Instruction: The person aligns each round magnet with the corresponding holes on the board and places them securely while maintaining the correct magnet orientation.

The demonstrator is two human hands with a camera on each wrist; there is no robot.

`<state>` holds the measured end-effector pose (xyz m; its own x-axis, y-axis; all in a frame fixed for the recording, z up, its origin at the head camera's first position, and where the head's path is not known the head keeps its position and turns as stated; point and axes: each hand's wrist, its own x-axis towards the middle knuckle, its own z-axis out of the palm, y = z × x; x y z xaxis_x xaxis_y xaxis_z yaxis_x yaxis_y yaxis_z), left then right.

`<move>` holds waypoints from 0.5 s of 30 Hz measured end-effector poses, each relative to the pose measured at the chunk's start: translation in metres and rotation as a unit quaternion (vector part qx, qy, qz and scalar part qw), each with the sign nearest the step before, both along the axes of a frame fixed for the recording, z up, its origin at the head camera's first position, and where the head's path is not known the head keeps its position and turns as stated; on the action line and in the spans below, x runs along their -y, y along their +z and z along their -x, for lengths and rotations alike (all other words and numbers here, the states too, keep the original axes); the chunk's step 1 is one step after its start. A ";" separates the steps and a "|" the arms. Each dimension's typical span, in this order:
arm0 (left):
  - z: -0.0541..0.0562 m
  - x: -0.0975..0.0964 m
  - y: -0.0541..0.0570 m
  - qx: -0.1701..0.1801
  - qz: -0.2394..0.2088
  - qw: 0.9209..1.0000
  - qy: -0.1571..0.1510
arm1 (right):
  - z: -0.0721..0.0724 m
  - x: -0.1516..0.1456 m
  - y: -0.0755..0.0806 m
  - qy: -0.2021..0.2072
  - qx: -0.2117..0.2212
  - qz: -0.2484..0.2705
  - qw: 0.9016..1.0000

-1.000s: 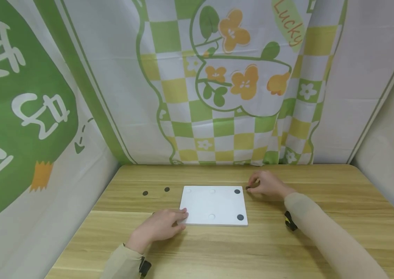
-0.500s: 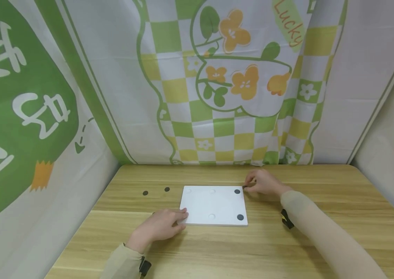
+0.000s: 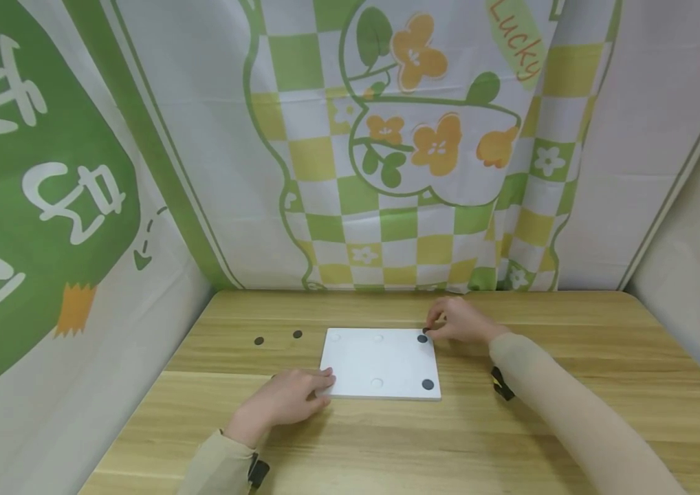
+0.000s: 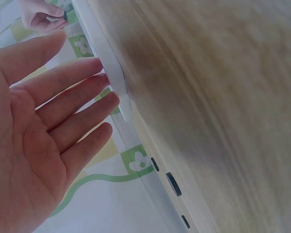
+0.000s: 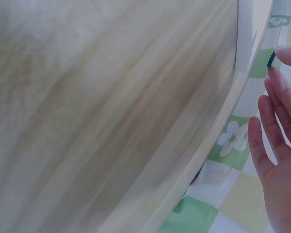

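A white rectangular board [image 3: 356, 361] lies on the wooden table. My left hand [image 3: 291, 395] rests its fingertips on the board's left edge, its fingers nearly straight in the left wrist view. Between thumb and forefinger, my right hand [image 3: 464, 321] pinches a small black disc [image 5: 271, 59] over the board's far right corner. Two black discs sit on the board's right side, one at the far corner [image 3: 422, 338] and one at the near corner [image 3: 428, 384]. Pale round spots [image 3: 377, 338] show elsewhere on the board.
Left of the board, two more black discs lie on the table [image 3: 492, 440], a left one [image 3: 259, 341] and a right one [image 3: 297, 334]. A third disc [image 4: 173, 184] shows nearby in the left wrist view. Printed curtains [image 3: 381, 227] hang behind the table.
My right hand has moved left with the pinched disc, from beside the board to over its far right corner. The left hand has stayed in place.
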<state>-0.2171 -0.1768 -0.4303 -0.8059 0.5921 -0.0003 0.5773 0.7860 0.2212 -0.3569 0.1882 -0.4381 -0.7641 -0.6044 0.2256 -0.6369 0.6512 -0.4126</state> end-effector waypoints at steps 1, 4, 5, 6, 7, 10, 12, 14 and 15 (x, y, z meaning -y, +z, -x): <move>0.000 0.000 0.000 0.001 -0.001 1.000 0.000 | 0.000 0.001 0.001 0.001 0.006 0.001 1.000; -0.001 0.000 0.001 0.004 0.000 1.000 0.001 | 0.000 0.004 0.001 0.003 0.018 0.000 1.000; -0.001 0.000 0.001 0.004 -0.001 1.000 0.001 | 0.001 0.005 0.001 0.005 0.019 0.000 1.000; -0.001 0.000 0.002 0.005 0.001 1.000 0.001 | 0.001 0.006 0.001 0.006 0.021 0.001 1.000; -0.001 0.000 0.002 0.006 0.002 1.000 0.001 | 0.002 0.006 0.001 0.007 0.023 0.002 1.000; -0.001 -0.001 0.002 0.008 0.004 1.000 0.001 | 0.002 0.008 0.000 0.006 0.024 0.003 1.000; -0.001 -0.001 0.002 0.010 0.006 1.000 0.001 | 0.002 0.010 0.000 0.004 0.026 0.003 1.000; -0.001 0.000 0.002 0.009 0.006 1.000 0.001 | 0.002 0.012 0.001 0.001 0.027 0.001 1.000; -0.001 0.000 0.002 0.009 0.007 1.000 0.002 | 0.002 0.013 0.002 -0.001 0.030 -0.001 1.000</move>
<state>-0.2161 -0.1766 -0.4280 -0.8079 0.5889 -0.0223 0.5705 0.7911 0.2206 -0.3593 0.1749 -0.4359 -0.7770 -0.6035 0.1788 -0.6103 0.6527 -0.4489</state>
